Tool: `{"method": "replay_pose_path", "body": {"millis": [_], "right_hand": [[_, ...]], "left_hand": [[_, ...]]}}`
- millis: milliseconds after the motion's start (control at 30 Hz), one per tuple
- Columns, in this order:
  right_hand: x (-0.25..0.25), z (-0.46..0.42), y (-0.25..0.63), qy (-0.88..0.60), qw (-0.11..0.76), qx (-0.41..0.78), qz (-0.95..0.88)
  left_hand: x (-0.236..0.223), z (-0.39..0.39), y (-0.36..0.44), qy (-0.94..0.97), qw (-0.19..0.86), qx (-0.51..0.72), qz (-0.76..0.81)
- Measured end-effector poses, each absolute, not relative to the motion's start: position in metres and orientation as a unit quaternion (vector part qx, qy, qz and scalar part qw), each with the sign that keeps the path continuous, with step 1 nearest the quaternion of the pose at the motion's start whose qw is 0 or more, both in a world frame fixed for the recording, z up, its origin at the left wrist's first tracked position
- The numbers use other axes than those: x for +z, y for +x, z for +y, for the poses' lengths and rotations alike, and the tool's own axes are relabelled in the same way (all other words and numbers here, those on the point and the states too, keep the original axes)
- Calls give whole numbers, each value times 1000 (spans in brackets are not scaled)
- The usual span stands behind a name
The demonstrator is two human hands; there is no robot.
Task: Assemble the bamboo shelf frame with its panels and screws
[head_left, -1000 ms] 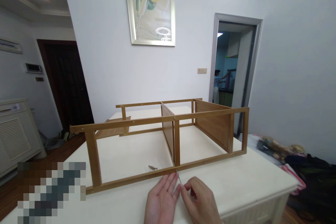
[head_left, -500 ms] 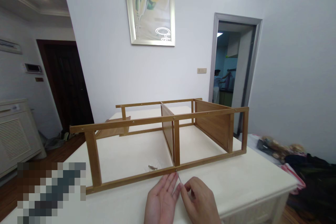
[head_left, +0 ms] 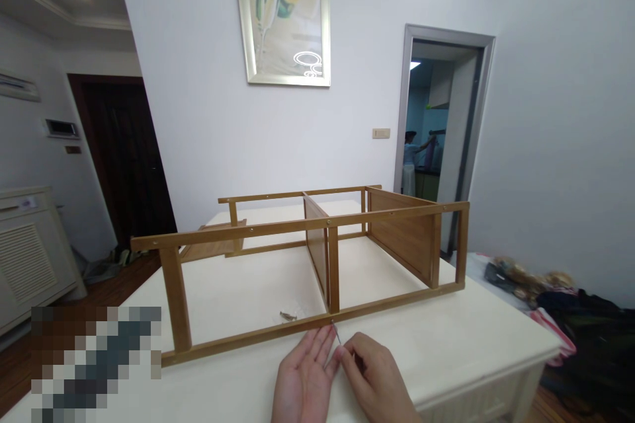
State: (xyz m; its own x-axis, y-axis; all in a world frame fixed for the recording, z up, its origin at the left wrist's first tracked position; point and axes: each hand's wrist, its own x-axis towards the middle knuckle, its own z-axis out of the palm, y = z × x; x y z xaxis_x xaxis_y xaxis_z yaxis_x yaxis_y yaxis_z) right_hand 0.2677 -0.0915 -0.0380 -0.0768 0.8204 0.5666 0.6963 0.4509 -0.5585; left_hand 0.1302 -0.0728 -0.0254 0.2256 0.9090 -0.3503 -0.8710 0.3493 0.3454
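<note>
Fingers (head_left: pixel 348 357) of the right hand (head_left: pixel 380 380) are pinching a thin metal tool (head_left: pixel 338 336), its tip reaching toward a screw (head_left: pixel 332 322) in the wooden frame (head_left: pixel 258 338) where the middle post is meeting the near lower rail. The left hand (head_left: pixel 303 380) is lying palm up and unclenched, its fingertips resting just beside that screw; I cannot tell whether they are touching the tool. The step in hand appears to be working the tool at this joint; turning it would call for a seated tip and a steady rail. The frame is lying along the bench (head_left: pixel 446 370), near its front edge. Loose screws (head_left: pixel 288 316) are resting inside the frame's left bay.
</note>
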Motion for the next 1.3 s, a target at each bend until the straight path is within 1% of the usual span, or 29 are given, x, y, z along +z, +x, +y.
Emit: {"method": "replay_pose_path", "body": {"millis": [167,233,633,900,1300], "right_hand": [[-47,-89,269,-491,491,81,-714],[-49,-89,269,-474,499,76,-721],[-41,-94,271,-446,474,27,-759],[-40,-96,269,-448,452,-61,-769],[-48,-91,266,-440,464,-127,-758]], "left_hand": [[-27,-73,130,36,782,568,254],[-26,-73,130,36,782,568,255],[-25,-72,130,35,780,569,257],[-25,-74,131,39,785,567,249],[-18,-76,131,40,788,556,261]]}}
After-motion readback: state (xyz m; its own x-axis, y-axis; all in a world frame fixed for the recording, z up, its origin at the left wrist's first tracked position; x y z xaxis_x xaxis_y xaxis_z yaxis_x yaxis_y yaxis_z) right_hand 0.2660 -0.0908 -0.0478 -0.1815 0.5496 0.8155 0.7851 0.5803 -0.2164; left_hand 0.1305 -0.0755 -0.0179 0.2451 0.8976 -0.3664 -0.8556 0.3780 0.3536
